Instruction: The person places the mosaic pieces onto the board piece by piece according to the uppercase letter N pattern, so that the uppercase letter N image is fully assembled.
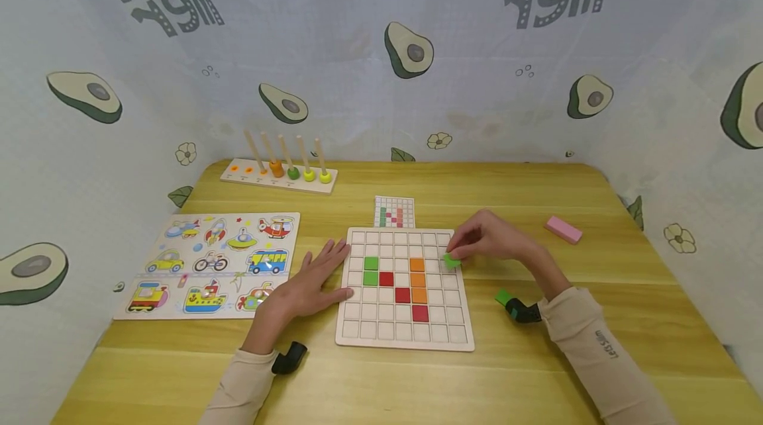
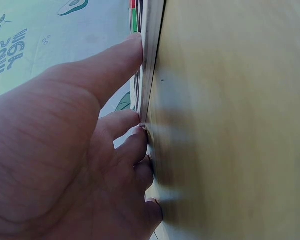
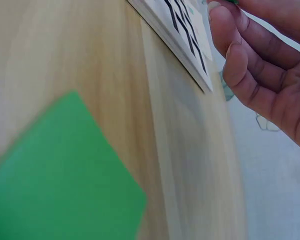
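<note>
A pale wooden grid board (image 1: 405, 344) lies on the table between the hands. Two green tiles (image 1: 371, 263), three red tiles (image 1: 403, 294) and three orange tiles (image 1: 418, 280) sit in its squares. Over the board's right columns, my right hand (image 1: 491, 237) pinches a green square tile (image 1: 451, 263) between thumb and fingers. My left hand (image 1: 306, 289) rests spread at the board's left edge, its thumb touching the rim. Another green tile (image 3: 70, 180) lies on the table under the right wrist, large in the right wrist view. A printed pattern card (image 1: 394, 202) is behind the board.
To the left lies a vehicle puzzle board (image 1: 208, 266). A peg stand (image 1: 277, 177) with coloured beads stands at the back left. A pink block (image 1: 563, 230) lies on the right. Behind the table (image 1: 507, 372) hangs a curtain printed with avocados.
</note>
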